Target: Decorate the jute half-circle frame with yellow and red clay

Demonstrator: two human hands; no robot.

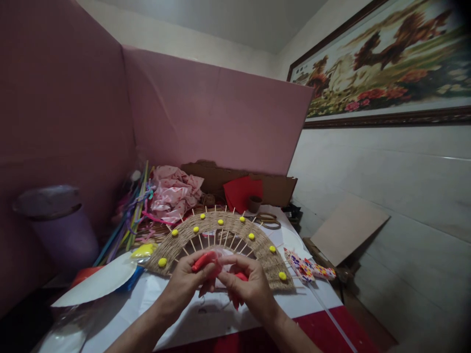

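Note:
My left hand (189, 279) and my right hand (250, 287) meet over the table's front, both closed on a lump of red clay (206, 260) that seems to sit in a thin clear wrapper. Red bits show between the right fingers too. Just behind my hands lies a fan-shaped woven jute arc (228, 228) on wooden skewers, dotted with several yellow clay buttons (162, 262).
A white plate (99, 282) lies at left beside coloured sticks (128, 215) and pink crumpled fabric (172, 193). A purple bin (62, 225) stands far left. Red paper (241, 191), a cardboard box (272, 189), tape rings (268, 220) and patterned paper pieces (307, 267) sit behind and right.

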